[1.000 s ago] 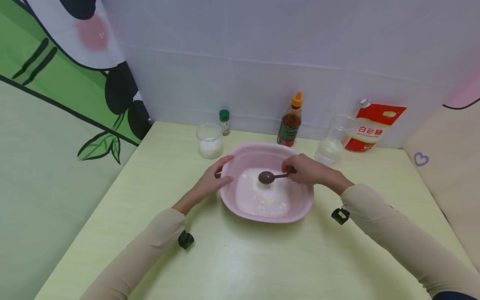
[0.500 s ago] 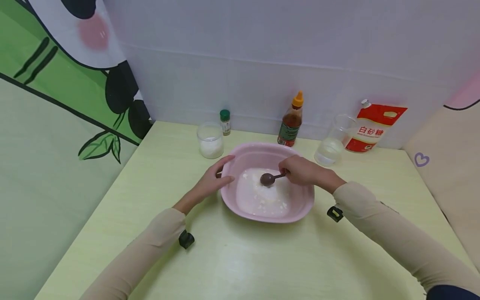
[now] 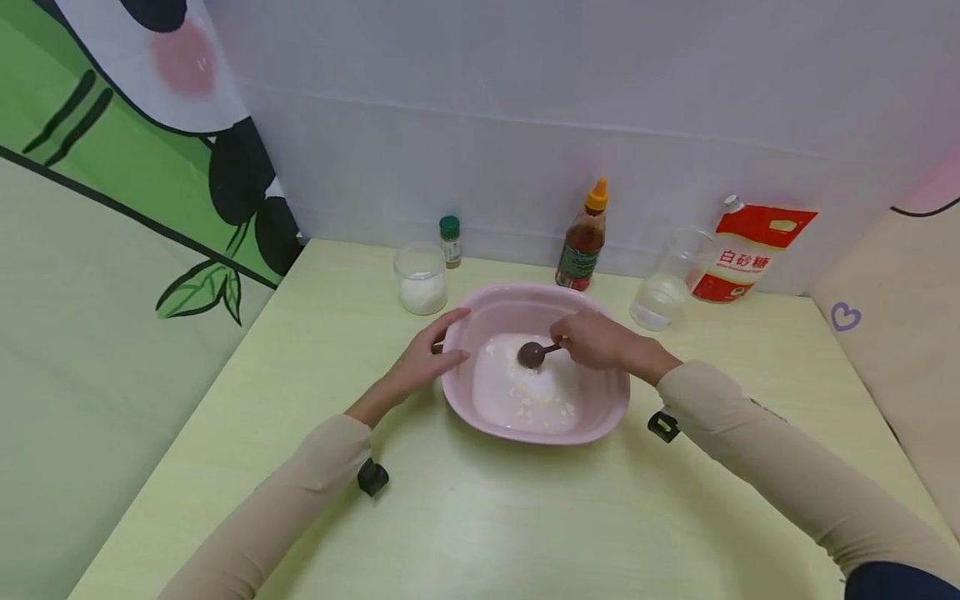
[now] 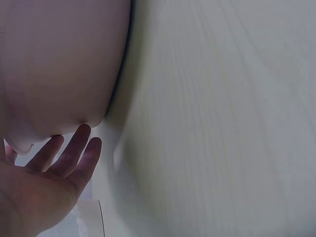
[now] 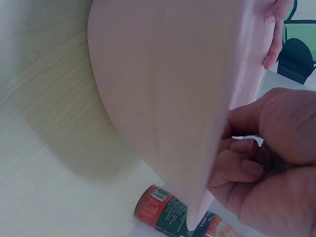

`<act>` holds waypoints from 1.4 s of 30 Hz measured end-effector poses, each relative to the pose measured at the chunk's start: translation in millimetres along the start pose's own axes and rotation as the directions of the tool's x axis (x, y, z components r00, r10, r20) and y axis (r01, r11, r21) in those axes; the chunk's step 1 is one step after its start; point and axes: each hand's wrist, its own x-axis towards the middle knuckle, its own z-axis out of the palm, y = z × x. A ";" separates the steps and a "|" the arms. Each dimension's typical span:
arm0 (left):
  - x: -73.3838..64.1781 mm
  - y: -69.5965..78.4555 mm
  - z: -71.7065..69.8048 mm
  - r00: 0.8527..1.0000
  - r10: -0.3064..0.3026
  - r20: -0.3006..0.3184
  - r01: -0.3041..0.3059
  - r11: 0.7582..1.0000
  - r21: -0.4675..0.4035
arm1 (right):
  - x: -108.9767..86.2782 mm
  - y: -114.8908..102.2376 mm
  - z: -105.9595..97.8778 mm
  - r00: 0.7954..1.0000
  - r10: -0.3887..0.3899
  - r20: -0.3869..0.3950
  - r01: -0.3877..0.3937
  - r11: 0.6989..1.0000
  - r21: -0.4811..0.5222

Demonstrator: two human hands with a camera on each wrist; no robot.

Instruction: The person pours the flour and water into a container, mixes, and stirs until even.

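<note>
A pink plastic basin (image 3: 609, 408) sits on the table, with wet white material and small pale lumps (image 3: 532, 402) across its floor. At its left end my left hand (image 3: 411, 369) holds the rim, thumb on the inner side; in the left wrist view the other fingers (image 4: 73, 150) touch the outer wall. Over the basin's right side, my right hand (image 3: 596, 340) grips the handle of a dark brown spoon (image 3: 531, 355). The spoon's bowl is low over the white material. The basin wall hides the spoon in the right wrist view.
Behind the basin stand a glass of white granules (image 3: 422, 292), a small green-capped jar (image 3: 450, 243) and a sauce bottle (image 3: 581, 250) with an orange cap. Farther right are a clear glass jug of clear liquid (image 3: 656, 304) and a red-and-white sugar pouch (image 3: 738, 258) against the wall.
My right hand has moved left over the basin with the spoon, whose bowl has shifted only slightly. The left hand keeps its place on the rim.
</note>
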 end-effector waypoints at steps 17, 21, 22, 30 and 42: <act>-1.0 -1.9 -0.8 1.000 0.017 -0.015 -0.017 1.000 0.002 | -14.4 -0.3 -6.3 0.986 -0.028 0.164 0.026 1.000 0.009; -1.2 -2.5 -1.2 1.000 0.009 -0.018 -0.009 1.000 0.005 | -13.5 6.0 -11.2 0.990 0.053 0.134 -0.053 0.999 -0.002; -1.1 -2.7 -1.1 1.000 0.009 -0.018 -0.009 1.000 0.005 | -12.9 7.6 -11.7 0.990 0.061 0.127 -0.062 0.998 0.007; 0.1 -2.9 -0.2 1.000 0.008 -0.012 -0.008 1.000 0.006 | -11.1 14.0 -16.9 0.988 0.016 0.155 -0.038 0.989 0.141; 1.3 -3.6 0.3 1.000 0.008 -0.018 -0.008 1.000 0.003 | -6.0 5.4 -10.7 0.996 -0.069 0.051 0.063 0.992 0.112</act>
